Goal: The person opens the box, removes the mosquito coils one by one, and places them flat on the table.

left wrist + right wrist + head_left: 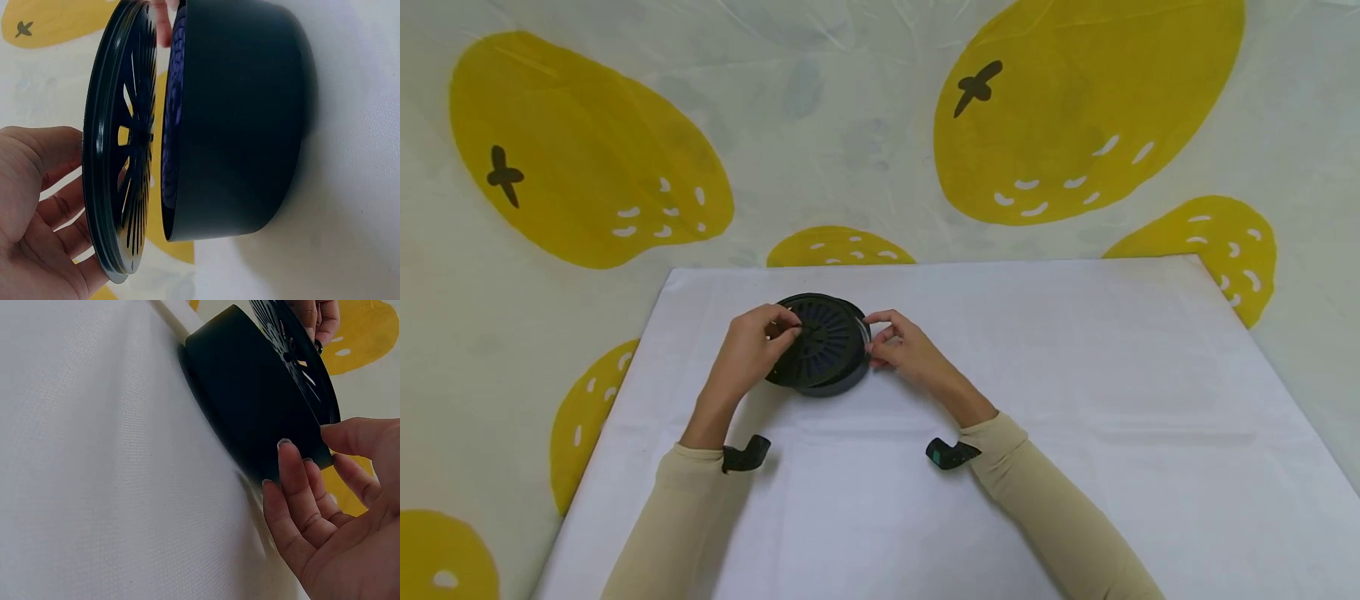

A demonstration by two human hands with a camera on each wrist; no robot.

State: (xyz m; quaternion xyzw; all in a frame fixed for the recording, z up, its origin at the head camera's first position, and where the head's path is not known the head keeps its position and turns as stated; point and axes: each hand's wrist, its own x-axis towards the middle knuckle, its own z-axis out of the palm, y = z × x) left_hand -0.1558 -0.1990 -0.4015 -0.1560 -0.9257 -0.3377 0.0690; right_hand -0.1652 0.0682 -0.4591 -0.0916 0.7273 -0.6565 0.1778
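A black round lid point(831, 333) with radial slots is tilted above a round black tin point(838, 386) on the table. My left hand point(748, 346) pinches the lid near its middle. In the left wrist view the lid point(100, 137) stands apart from the tin point(244, 119) there, with a gap between them. Something dark purple and ridged point(176, 112) shows inside the tin's rim. My right hand point(913, 350) holds the tin's right side. Its fingers lie against the wall in the right wrist view, and the thumb touches near the lid's edge.
A white cloth covers the table point(1075, 400). Behind it hangs a pale backdrop point(835, 150) printed with yellow fruit shapes. Black camera mounts point(747, 454) sit on both wrists, over beige sleeves point(1052, 500).
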